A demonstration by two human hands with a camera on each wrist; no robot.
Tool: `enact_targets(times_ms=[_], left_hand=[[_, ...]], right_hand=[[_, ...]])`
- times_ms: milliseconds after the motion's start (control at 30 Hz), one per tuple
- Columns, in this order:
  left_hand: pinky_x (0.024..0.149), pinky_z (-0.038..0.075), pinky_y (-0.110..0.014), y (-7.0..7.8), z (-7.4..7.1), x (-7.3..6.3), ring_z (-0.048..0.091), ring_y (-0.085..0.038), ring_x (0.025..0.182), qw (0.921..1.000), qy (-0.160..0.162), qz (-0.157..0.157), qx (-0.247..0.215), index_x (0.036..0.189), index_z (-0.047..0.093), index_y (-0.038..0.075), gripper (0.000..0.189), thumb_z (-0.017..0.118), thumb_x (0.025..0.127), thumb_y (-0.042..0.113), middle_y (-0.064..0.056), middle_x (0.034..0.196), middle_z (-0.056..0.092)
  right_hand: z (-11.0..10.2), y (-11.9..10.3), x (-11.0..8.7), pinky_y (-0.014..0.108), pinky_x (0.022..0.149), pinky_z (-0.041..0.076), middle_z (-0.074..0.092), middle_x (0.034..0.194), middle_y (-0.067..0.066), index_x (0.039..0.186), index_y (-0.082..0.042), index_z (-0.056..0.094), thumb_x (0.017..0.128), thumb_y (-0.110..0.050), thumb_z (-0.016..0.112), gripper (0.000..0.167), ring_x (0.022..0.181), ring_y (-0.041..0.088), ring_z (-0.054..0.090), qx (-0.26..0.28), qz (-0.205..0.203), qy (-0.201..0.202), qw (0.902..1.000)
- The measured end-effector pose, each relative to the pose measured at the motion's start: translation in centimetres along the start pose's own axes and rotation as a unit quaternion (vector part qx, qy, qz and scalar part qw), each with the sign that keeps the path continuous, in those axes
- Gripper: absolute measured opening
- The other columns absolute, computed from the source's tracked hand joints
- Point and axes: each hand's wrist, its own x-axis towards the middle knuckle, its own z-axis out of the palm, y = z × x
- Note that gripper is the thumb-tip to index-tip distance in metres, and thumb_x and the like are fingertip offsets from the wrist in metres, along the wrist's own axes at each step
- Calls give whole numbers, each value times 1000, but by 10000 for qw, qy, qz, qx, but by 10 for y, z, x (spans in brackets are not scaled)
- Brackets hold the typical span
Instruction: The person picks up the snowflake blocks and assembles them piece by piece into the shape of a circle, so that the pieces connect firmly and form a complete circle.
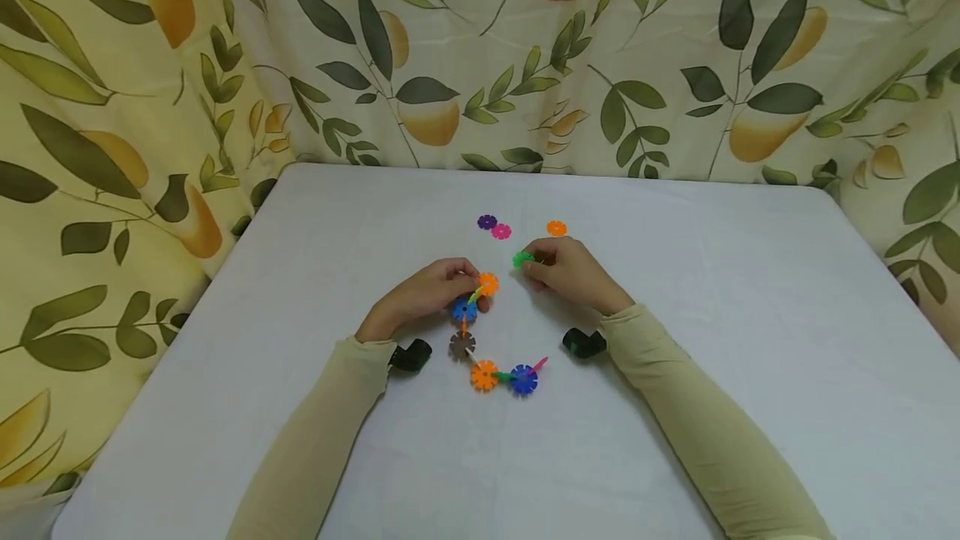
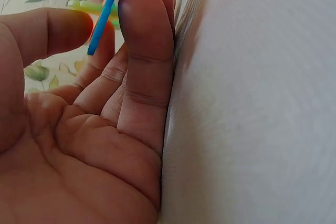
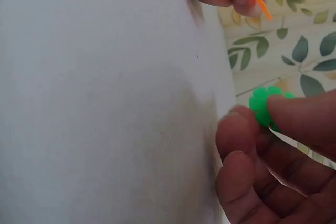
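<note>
My left hand (image 1: 431, 290) pinches the upper end of a curved chain of slotted, flower-shaped plastic discs. At that end sit an orange disc (image 1: 489, 282), a yellow disc (image 1: 476, 295) seen edge-on and a light blue disc (image 1: 464, 311). From there the chain bends down through a brown disc (image 1: 462, 346) and a lower orange disc (image 1: 484, 376) to a dark blue disc (image 1: 524, 380) with a pink disc (image 1: 540, 363) slotted in. To the right, apart from the chain, my right hand (image 1: 573, 269) holds a loose green disc (image 3: 261, 106) between thumb and fingers.
Beyond the hands, a purple disc (image 1: 487, 222) and a pink disc (image 1: 502, 232) lie together on the white table (image 1: 712, 273). Another orange disc (image 1: 557, 227) lies just behind my right hand. A patterned curtain (image 1: 465, 48) hangs along the table's far edge.
</note>
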Motion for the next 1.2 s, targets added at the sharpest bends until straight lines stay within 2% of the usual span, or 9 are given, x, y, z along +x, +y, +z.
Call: enact_targets(times_ms=[67,267,400,533,767,933,1200], left_hand=[[92,47,-34,0,1,1,65,-23,92,10000,48,-6,-22,114,63,1,21,53,113,20,-11,101,78],[89,45,-36,2,0,-2,59,-21,92,9976,439,-160,510,121,71,8,27,58,110,29,-6,100,69],[93,45,-37,3,-2,-4,57,-22,97,9982,347,29,488,118,73,6,27,56,111,26,-6,100,69],[92,46,-35,3,-2,-2,60,-23,92,9994,167,151,269,112,72,3,26,54,113,22,-8,97,73],[90,49,-33,3,0,0,66,-21,87,10000,62,-9,61,111,68,1,24,51,114,18,-10,96,77],[92,50,-34,2,1,-1,67,-21,88,10000,-2,-29,-71,111,67,0,23,51,114,17,-11,97,77],[94,48,-36,4,2,-2,66,-23,92,10000,51,-42,-59,112,66,0,23,51,114,17,-12,99,78]], right_hand=[[1,-1,-2,29,66,48,68,76,5,108,-2,77,102,-7,72,9,72,21,60,60,-107,40,9999],[5,-9,-2,28,65,52,70,80,7,105,-4,79,100,-6,75,7,72,23,62,308,-316,-47,9990],[8,-16,-4,30,65,53,71,82,8,103,-4,79,100,-8,74,7,73,24,64,418,-392,-232,9981],[10,-17,-6,31,65,53,71,80,6,101,-3,79,100,-8,73,8,72,23,63,379,-482,-321,9976],[14,-15,-8,31,64,52,69,78,3,100,-3,80,100,-6,74,7,70,22,61,239,-688,-273,9970],[16,-14,-9,31,68,52,72,81,2,99,-2,81,98,-3,75,7,74,20,61,68,-891,-225,9957],[22,-17,-11,32,73,57,76,89,4,99,1,83,94,2,79,6,78,18,65,-161,-1279,75,9916]])
